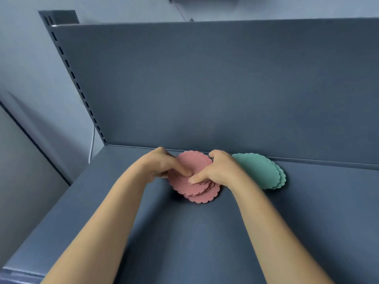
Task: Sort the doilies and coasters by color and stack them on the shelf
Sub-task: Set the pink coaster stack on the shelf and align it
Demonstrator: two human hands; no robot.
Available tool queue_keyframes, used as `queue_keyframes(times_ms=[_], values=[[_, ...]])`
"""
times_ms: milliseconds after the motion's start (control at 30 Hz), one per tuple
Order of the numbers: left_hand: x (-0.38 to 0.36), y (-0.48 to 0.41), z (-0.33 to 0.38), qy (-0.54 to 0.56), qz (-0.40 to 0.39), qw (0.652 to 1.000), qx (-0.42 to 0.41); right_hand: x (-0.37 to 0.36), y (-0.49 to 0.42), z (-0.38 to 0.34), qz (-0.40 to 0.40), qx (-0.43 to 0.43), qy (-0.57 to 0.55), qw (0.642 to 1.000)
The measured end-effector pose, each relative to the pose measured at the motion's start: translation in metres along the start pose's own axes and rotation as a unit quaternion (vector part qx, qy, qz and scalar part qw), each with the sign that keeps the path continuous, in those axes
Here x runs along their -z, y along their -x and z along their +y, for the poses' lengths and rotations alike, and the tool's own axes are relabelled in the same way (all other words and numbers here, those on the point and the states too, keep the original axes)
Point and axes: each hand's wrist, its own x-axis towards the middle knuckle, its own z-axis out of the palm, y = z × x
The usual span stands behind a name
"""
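Dark blue-grey metal shelf [184, 232] with tall matching back panel [225, 89], slotted upright [80, 89] at its left edge, pale grey wall [24, 58] behind, soft even light

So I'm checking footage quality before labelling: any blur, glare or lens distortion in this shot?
Head view: soft overall, light even and dim, no glare; the pink stack casts a small dark shadow at its lower left on the shelf. Wide-angle stretch makes the forearms balloon toward the bottom edge and slants the slotted upright. The green stack edges look slightly fuzzy.
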Motion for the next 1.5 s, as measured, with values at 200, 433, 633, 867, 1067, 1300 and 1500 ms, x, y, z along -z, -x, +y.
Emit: queue_keyframes(times_ms=[200, 433, 633, 867, 1067, 1300, 1500], values=[[-0.001, -0.002, -0.001, 0.0, -0.092, 0.991, -0.098, -0.007, -0.009, 0.016, -0.017, 0.003, -0.082, 0.996], [0.005, 0.002, 0.001, 0.067, -0.102, 0.973, -0.194, -0.004, 0.015, 0.008, 0.042, 0.071, -0.117, 0.99], [-0.002, 0.006, 0.009, 0.182, -0.125, 0.942, -0.252, 0.006, 0.031, 0.001, 0.164, 0.106, -0.175, 0.965], [-0.066, 0.029, 0.031, 0.246, -0.121, 0.931, -0.241, 0.038, 0.083, 0.042, 0.226, 0.079, -0.268, 0.933], [-0.171, 0.08, 0.072, 0.188, -0.185, 0.938, -0.223, 0.093, 0.173, 0.119, 0.272, 0.012, -0.306, 0.912], [-0.352, 0.156, 0.107, 0.154, -0.299, 0.921, -0.196, 0.152, 0.309, 0.273, 0.375, -0.042, -0.345, 0.859], [-0.504, 0.217, 0.133, 0.142, -0.392, 0.89, -0.186, 0.201, 0.413, 0.387, 0.438, -0.097, -0.332, 0.83]])
